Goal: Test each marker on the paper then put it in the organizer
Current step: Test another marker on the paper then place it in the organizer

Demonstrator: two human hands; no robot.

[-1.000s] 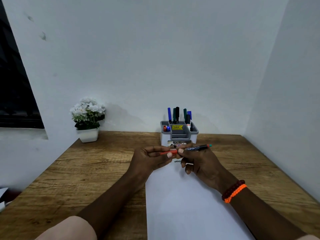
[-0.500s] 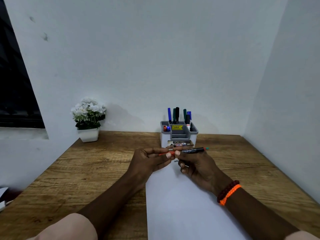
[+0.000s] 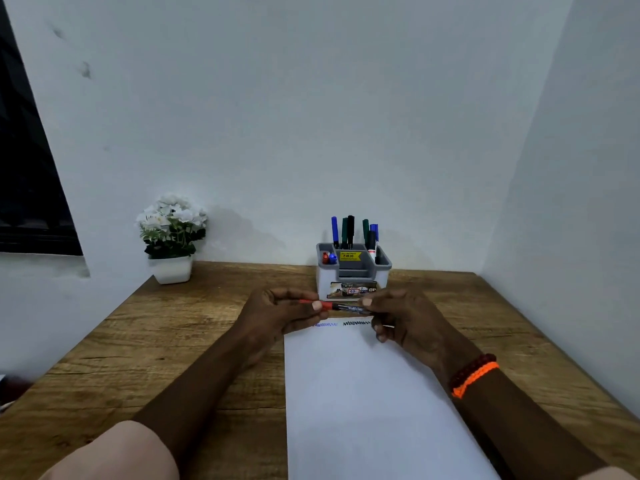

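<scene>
A black marker (image 3: 348, 308) with a red cap (image 3: 318, 304) lies level between my two hands, just above the far end of the white paper (image 3: 367, 403). My left hand (image 3: 280, 315) pinches the red cap end. My right hand (image 3: 403, 317) holds the black barrel, and the marker's right end is hidden inside it. On the paper's far edge I see a blue scribble (image 3: 326, 324) and a black scribble (image 3: 356, 322). The grey and white organizer (image 3: 353, 277) stands just behind my hands, with several blue, green and black markers upright in it.
A white pot of white flowers (image 3: 171, 237) stands at the back left of the wooden desk (image 3: 173, 341). White walls close the desk at the back and on the right. A dark window is at the far left.
My hands have moved slightly apart and the marker's right end has slid into my right hand. The scribbles on the paper, covered before, now show between my hands.
</scene>
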